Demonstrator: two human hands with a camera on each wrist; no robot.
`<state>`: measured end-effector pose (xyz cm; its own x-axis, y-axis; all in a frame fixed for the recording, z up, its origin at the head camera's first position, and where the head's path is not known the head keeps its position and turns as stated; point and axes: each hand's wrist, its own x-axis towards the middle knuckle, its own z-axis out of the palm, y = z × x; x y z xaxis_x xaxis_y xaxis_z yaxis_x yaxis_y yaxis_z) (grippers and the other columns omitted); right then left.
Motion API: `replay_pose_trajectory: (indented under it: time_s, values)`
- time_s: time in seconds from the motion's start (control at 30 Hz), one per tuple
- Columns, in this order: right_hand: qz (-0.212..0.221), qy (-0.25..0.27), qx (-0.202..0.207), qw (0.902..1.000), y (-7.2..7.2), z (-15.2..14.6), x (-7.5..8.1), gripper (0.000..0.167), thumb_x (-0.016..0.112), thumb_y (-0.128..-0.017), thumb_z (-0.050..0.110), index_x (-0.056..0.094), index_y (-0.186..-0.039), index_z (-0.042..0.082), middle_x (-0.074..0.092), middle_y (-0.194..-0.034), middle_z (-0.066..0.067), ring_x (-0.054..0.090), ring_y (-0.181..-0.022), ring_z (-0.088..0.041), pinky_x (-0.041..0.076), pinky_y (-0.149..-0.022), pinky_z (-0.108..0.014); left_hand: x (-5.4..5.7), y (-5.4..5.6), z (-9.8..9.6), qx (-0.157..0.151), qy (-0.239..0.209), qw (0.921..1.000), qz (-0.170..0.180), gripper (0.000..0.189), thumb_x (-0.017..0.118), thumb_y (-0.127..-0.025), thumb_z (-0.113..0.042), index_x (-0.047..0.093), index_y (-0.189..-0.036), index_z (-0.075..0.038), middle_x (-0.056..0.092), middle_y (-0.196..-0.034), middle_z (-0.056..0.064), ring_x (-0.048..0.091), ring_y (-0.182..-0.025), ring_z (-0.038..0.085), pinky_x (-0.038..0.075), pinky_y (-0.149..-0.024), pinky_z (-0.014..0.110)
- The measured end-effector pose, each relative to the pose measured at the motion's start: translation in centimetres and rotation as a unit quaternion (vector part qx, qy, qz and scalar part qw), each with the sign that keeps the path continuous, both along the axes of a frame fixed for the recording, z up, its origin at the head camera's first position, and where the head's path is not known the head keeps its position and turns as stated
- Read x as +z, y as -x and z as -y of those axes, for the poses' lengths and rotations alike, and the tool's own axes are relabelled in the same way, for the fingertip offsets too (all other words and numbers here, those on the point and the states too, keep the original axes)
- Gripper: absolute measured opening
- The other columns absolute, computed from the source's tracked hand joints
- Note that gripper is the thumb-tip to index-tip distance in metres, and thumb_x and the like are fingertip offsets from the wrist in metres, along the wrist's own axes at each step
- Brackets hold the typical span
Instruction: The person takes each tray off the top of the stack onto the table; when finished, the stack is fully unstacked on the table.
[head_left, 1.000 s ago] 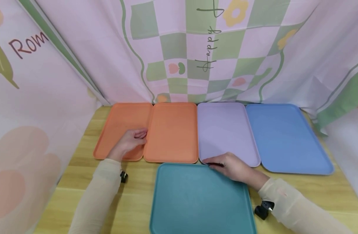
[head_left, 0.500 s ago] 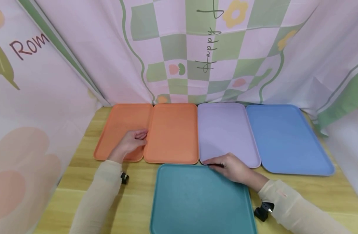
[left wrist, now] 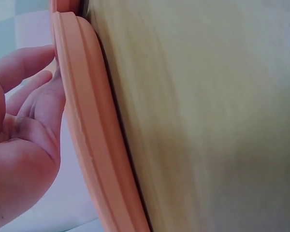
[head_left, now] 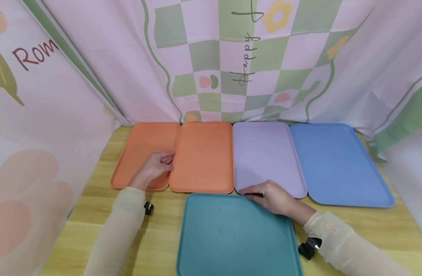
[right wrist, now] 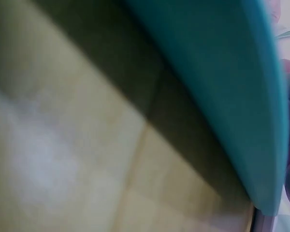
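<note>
Two orange trays, a left one [head_left: 128, 168] and a right one [head_left: 202, 157], stand side by side with a purple tray [head_left: 267, 153] and a blue tray [head_left: 338, 165]. My left hand [head_left: 155, 166] reaches over the left orange tray, fingertips touching near the seam with the right one. In the left wrist view its thumb and a finger meet an orange rim [left wrist: 94, 130] from one side. My right hand [head_left: 274, 195] rests fingertips at the purple tray's front edge, above the far edge of a teal tray [head_left: 231, 234]. Its fingertips are partly hidden.
A wooden table [head_left: 155, 245] bears the trays. Behind them hangs a patterned curtain [head_left: 204, 53], close to their far edges, with more fabric [head_left: 59, 122] at the left side. Black wrist cameras hang below both sleeves.
Both hands and all the trays stay almost where they were. The left forearm shifts very slightly right.
</note>
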<state>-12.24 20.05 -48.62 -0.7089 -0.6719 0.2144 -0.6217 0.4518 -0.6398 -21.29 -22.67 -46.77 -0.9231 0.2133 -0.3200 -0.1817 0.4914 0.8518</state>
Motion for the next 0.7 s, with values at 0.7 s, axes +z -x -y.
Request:
replay_pose_trajectory:
  time_s: [0.7]
  values:
    - [-0.009,-0.031,-0.078,0.9964,0.6,-1.0,3.8,0.043,0.055,-0.114,0.015,0.059,-0.153,-0.002,0.069,-0.146,-0.022,0.074,-0.124,-0.034,0.063,-0.1,-0.051,2.0,-2.0,-0.2,0.039,0.065,0.9916,-0.106,0.051,0.047,-0.117,-0.03,0.052,-0.16,-0.003,0.056,-0.161,0.019,0.05,-0.153,0.036,0.043,-0.127,0.054]
